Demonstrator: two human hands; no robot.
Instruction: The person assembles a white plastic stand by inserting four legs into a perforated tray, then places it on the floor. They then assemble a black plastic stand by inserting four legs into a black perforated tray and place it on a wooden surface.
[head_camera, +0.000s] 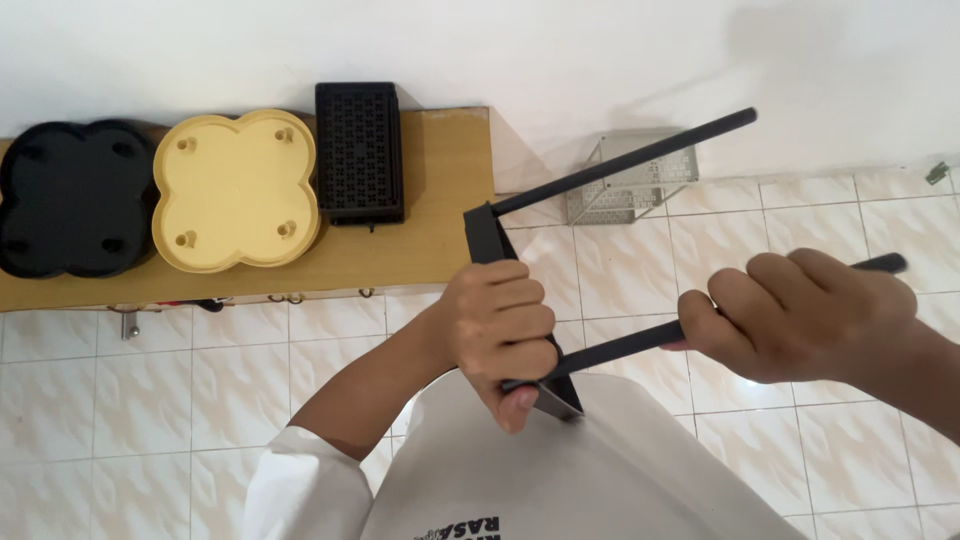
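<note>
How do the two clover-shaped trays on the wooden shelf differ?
The left tray is black; the right tray is pale yellow. The black one reaches the picture's left edge, while the yellow one lies next to a black perforated rectangular tray. The yellow tray's edge seems to overlap the black one slightly. Both share the four-lobed shape with four round studs.

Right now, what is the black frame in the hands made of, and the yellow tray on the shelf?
The frame looks like metal painted matte black: thin straight rods on a flat bar, though hard plastic is possible. The yellow tray looks like moulded plastic, smooth with a soft shine and rounded lobes. The shelf looks like wood with a brown finish.
</note>
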